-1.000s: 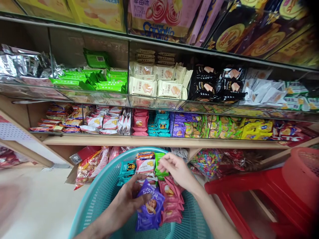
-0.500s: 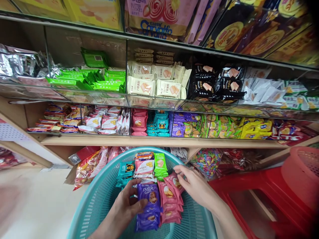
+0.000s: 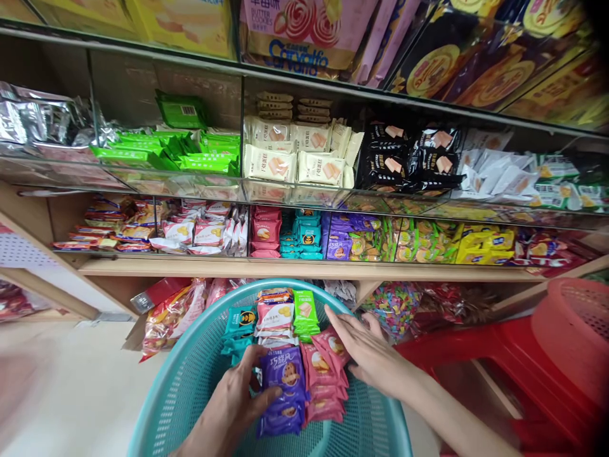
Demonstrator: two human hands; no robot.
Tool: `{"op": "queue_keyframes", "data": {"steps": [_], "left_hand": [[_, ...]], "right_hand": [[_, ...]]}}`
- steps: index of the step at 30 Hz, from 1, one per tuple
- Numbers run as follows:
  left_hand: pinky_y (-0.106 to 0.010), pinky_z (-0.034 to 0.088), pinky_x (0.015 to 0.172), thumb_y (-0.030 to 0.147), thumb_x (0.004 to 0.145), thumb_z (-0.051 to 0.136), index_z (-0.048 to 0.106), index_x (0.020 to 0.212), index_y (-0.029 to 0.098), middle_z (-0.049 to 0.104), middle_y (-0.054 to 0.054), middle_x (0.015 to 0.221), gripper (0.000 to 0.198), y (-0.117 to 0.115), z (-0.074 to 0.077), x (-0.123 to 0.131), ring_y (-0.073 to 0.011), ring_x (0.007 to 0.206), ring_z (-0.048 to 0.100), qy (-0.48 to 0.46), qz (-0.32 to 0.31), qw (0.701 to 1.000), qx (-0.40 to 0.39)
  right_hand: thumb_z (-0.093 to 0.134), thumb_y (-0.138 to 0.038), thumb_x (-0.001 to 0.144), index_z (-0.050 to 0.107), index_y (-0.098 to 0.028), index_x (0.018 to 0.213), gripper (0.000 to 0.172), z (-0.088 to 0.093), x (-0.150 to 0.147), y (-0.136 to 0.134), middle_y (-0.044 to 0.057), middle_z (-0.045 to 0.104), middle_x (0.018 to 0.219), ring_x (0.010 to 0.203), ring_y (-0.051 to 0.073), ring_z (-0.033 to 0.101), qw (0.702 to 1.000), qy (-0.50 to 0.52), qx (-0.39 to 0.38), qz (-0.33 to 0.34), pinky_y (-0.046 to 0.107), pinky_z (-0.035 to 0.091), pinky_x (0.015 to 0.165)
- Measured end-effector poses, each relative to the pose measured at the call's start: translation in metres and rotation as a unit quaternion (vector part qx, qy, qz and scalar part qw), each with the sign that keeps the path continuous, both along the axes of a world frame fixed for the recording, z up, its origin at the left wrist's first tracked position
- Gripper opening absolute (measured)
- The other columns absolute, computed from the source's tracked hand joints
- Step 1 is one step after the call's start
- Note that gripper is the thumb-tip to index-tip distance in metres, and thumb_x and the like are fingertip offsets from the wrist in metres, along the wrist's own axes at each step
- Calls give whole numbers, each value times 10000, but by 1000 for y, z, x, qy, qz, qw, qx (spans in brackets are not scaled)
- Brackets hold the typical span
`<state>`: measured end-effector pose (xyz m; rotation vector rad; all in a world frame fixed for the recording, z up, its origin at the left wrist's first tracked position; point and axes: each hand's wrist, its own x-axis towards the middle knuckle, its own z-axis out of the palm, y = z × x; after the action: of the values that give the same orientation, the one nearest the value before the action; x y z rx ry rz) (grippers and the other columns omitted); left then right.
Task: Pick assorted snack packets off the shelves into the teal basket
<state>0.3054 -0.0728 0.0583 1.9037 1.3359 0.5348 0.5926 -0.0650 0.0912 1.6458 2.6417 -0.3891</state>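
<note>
A teal mesh basket point(image 3: 190, 381) sits low in the middle and holds stacks of snack packets. My left hand point(image 3: 233, 400) is curled on the left side of a stack of purple packets point(image 3: 284, 393). My right hand point(image 3: 368, 352) lies with fingers stretched flat against the right side of the pink packets point(image 3: 323, 381). Behind them in the basket are green packets point(image 3: 305, 312), white and pink packets point(image 3: 275, 316) and teal packets point(image 3: 240, 324).
Glass-fronted shelves point(image 3: 304, 190) full of snack packets rise in front. A red plastic stool point(image 3: 480, 368) and a red basket point(image 3: 575, 324) stand at the right. Bagged sweets point(image 3: 394, 308) and snack bags point(image 3: 174, 314) lie under the lowest shelf. Pale floor shows at the left.
The purple packets were lowered from a tilted hold into the basket beside the pink stack. My right hand moved from the green packets down to the pink ones and flattened out.
</note>
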Motion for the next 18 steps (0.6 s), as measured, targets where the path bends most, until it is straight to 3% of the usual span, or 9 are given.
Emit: {"op": "queue_keyframes", "data": {"steps": [5, 8, 13, 18], "left_hand": [[-282, 528, 699, 484, 842, 507, 426, 1143, 274, 698, -21, 1016, 376, -2, 12, 0, -160, 781, 657, 70, -18, 997, 28], [-276, 534, 716, 527, 836, 496, 435, 1106, 281, 691, -13, 1043, 370, -2, 11, -1, -158, 804, 661, 89, -27, 994, 52], [-305, 536, 740, 539, 853, 452, 422, 1133, 270, 690, -27, 1046, 389, -2, 11, 0, -174, 838, 662, 120, -16, 992, 31], [-333, 521, 791, 531, 859, 440, 431, 1120, 251, 681, -47, 1082, 383, -1, 19, 1, -194, 909, 657, 140, -25, 990, -3]], "right_hand": [[496, -43, 605, -260, -189, 1423, 1123, -1, 3, 13, 132, 357, 1469, 1396, 241, 182, 999, 13, -18, 41, 568, -111, 1059], [494, -56, 630, -238, -203, 1433, 1096, 4, 1, 17, 120, 356, 1473, 1403, 233, 167, 998, 19, -44, 49, 557, -142, 1055], [526, -137, 716, -152, -218, 1463, 1012, 8, 1, 16, 133, 503, 1331, 1317, 256, 332, 997, 41, -30, 54, 583, -115, 1048], [556, -170, 727, -112, -247, 1472, 1003, 22, -1, 11, 100, 555, 1228, 1217, 253, 436, 997, 53, -22, 54, 565, -97, 1059]]}}
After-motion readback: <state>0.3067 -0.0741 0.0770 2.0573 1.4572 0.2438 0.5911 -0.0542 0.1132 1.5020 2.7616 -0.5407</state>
